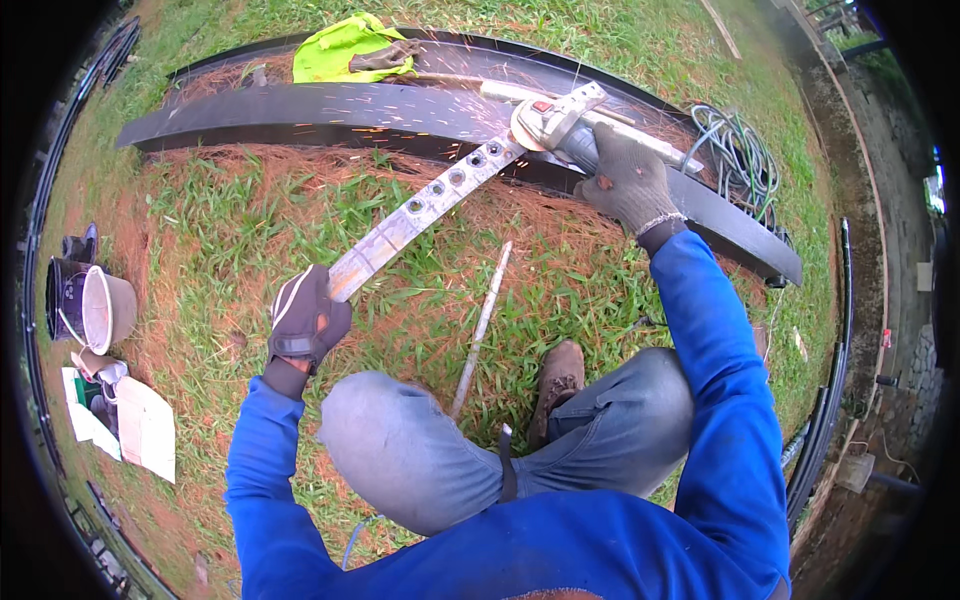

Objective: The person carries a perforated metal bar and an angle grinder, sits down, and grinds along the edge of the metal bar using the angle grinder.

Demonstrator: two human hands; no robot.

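My left hand point(308, 318), in a dark glove, is closed round the near end of a flat metal bar point(392, 235). A row of round holes runs along the bar's middle, and its far part rests over a black steel beam point(290, 118). In a worn grey knit glove, my right hand point(630, 178) grips an angle grinder point(565, 135). The grinder's guarded disc lies against the far part of the bar. Orange sparks point(420, 115) spray leftward from there across the beam. The exact line of contact is hidden by the guard.
A yellow-green cloth point(345, 48) and a dark glove point(385, 57) lie on the beam. Coiled cables point(735, 155) hang over its right end. A thin rod point(482, 330) lies in the grass before me. Buckets point(108, 308) and an open carton point(145, 425) stand at left.
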